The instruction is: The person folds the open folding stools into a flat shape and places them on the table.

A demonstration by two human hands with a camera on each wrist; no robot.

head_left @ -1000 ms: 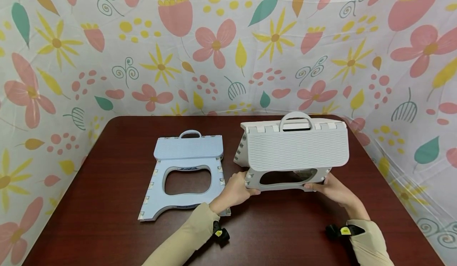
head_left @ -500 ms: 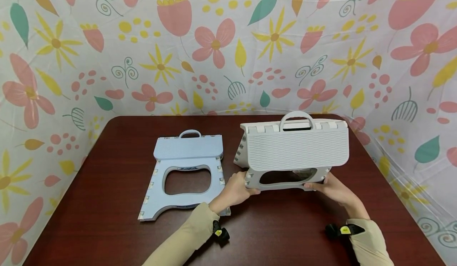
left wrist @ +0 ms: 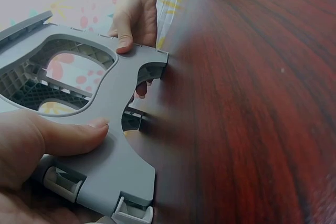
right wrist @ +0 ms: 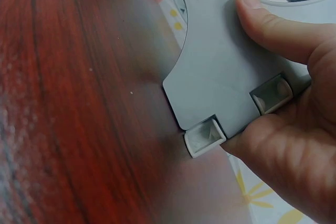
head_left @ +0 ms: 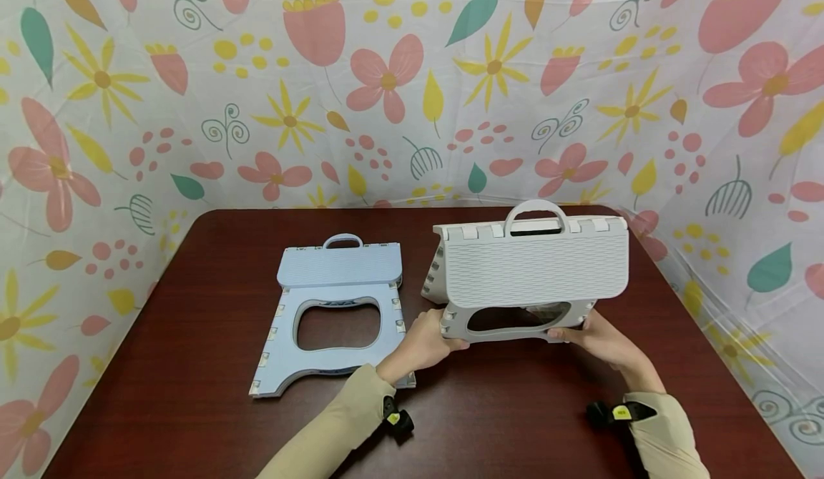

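Observation:
A grey-white folding step stool (head_left: pixel 537 268) stands partly unfolded on the right of the table, its textured top panels sloping down like a roof and its loop handle uppermost. My left hand (head_left: pixel 425 339) grips the lower left edge of the near leg panel; in the left wrist view, the thumb (left wrist: pixel 79 139) lies flat on the panel's face. At the opposite edge my right hand (head_left: pixel 608 343) holds the same panel, its thumb (right wrist: pixel 278 30) pressing the face beside the oval cutout. Fingers of both hands are partly hidden behind the panel.
A light blue folding stool (head_left: pixel 341 268) lies folded flat on the dark red wooden table (head_left: pixel 187 322), left of my left forearm. A floral cloth (head_left: pixel 399 93) hangs behind and along both sides. Black wrist cameras sit on both sleeves.

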